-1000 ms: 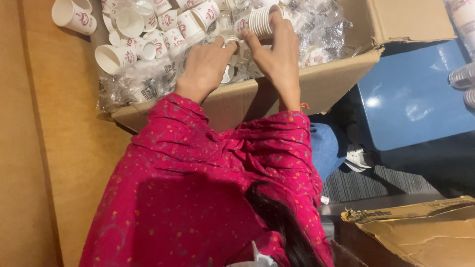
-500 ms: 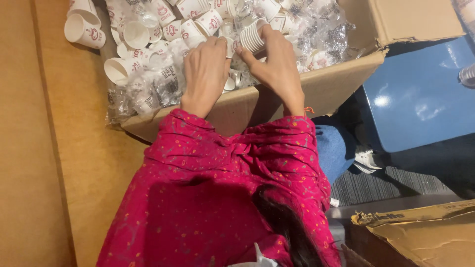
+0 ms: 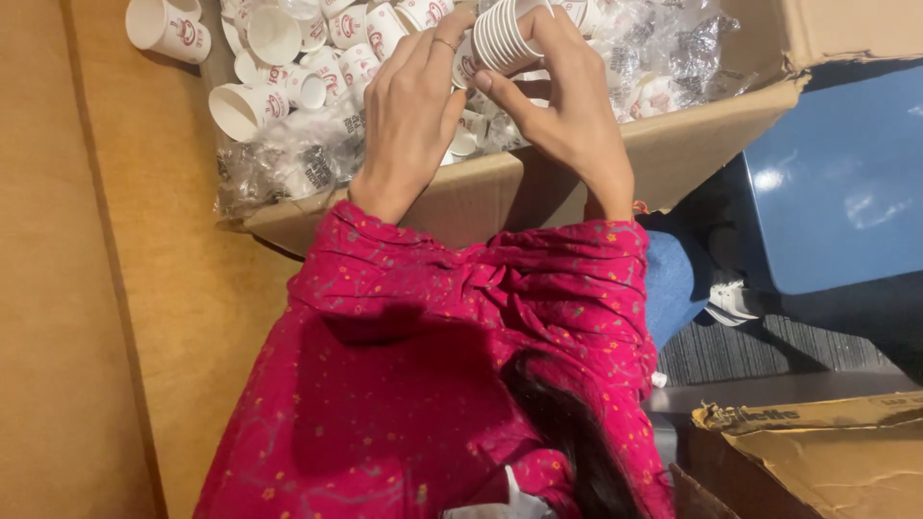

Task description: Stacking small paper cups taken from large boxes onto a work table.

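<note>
A packing or stockroom: cardboard box (image 3: 481, 197) of bulk paper cups (image 3: 288, 58), wooden table (image 3: 144, 288), carpeted floor (image 3: 750, 351).

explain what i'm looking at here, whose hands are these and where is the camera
The camera sits on a person's head and looks down, so you see their own two arms in red patterned sleeves reaching forward. There is no machine, just bare hands. Both hands are over an open cardboard box filled with small white paper cups and crinkled clear plastic wrap. The right hand grips a nested stack of cups, and the left hand touches the stack's side with its fingertips. The box rests on a tan surface, where another cup lies beside it. At right are a blue panel and a second, torn cardboard box.
</note>
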